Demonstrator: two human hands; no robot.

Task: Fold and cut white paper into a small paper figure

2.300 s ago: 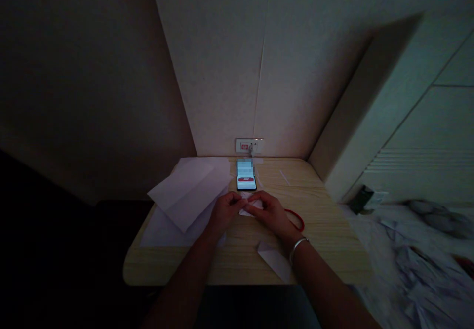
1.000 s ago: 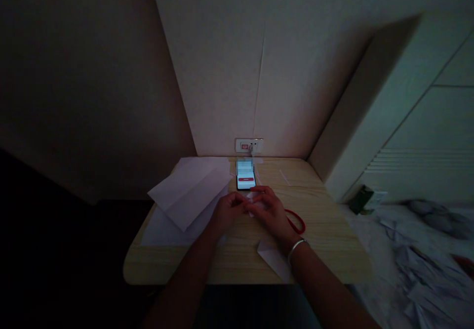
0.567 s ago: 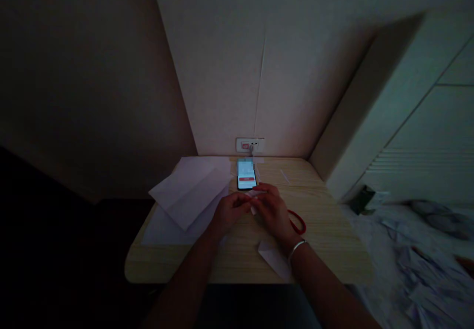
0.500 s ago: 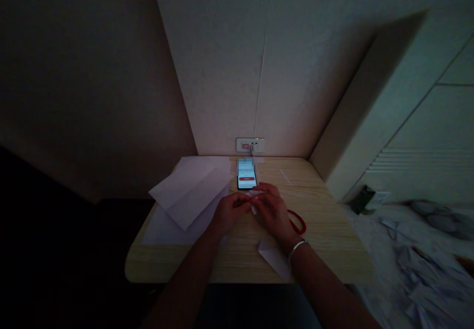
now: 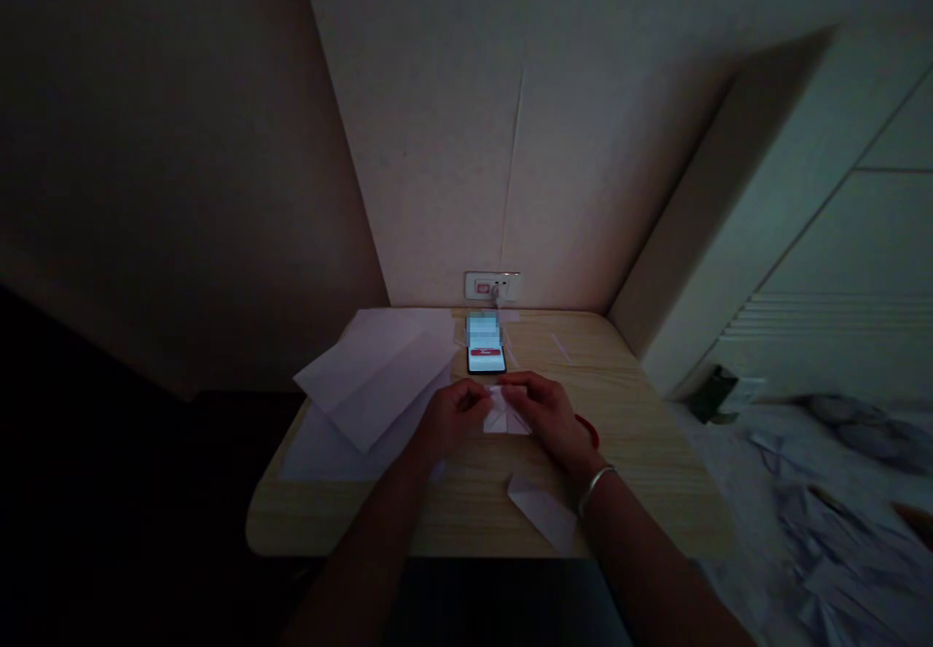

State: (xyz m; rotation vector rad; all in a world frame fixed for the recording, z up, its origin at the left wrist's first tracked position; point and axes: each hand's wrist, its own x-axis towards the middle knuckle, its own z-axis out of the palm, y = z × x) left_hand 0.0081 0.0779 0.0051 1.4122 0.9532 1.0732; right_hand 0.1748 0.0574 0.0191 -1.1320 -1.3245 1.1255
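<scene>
Far L: loose sheets [image 5: 364, 380] overlap on the table [image 5: 648, 501], the top one skewed; a L-forearm nudge could prob. slide them. Next, L hand [image 5: 452, 416]: thumb + forefinger nearly together, apparently pinching the upper-L corner of the small creased paper [image 5: 497, 422]. That paper's flat-ish on the tabletop btwn both hands, just below the lit phone [image 5: 486, 359] (screen partly blurred, can't read it). Risk: uneven pull L vs R could tear it or skew a crease, esp. in this dim light. R hand [image 5: 548, 416]: fingers curled, tips on the paper's R side; can't tell if they grip or only press. Press too light and it'd slip, I'd guess. Below the R wrist, a loose paper piece [image 5: 539, 509] could get dragged by the forearm. Far R, a red loop [image 5: 587, 430], partly hidden by R hand, might snag.
</scene>
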